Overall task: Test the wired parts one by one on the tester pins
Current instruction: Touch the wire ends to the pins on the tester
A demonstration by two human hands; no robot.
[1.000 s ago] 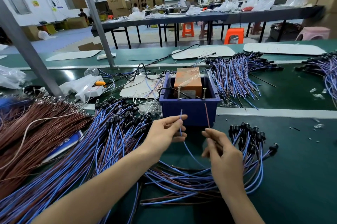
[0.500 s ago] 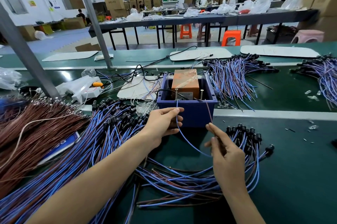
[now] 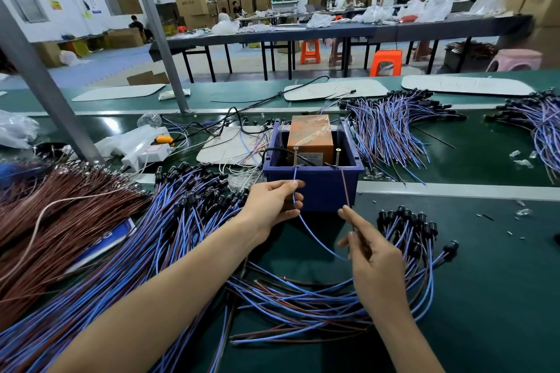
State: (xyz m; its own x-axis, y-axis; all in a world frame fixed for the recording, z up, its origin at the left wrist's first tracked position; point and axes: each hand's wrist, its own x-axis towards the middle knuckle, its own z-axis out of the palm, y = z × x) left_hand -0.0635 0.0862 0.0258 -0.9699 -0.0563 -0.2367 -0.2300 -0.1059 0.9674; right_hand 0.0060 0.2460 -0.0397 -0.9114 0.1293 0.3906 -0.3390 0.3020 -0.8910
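Left hand pinches blue wire; seemingly touching pin.

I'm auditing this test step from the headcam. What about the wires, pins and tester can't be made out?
Head view, all:
- Whether the blue wire touches the left pin, or the brown wire the right pin: too small.
- Where both wires lead: hidden behind the right hand.
- Label print on the orange tester: too small.
- The blue bin's floor: hidden by its front wall.
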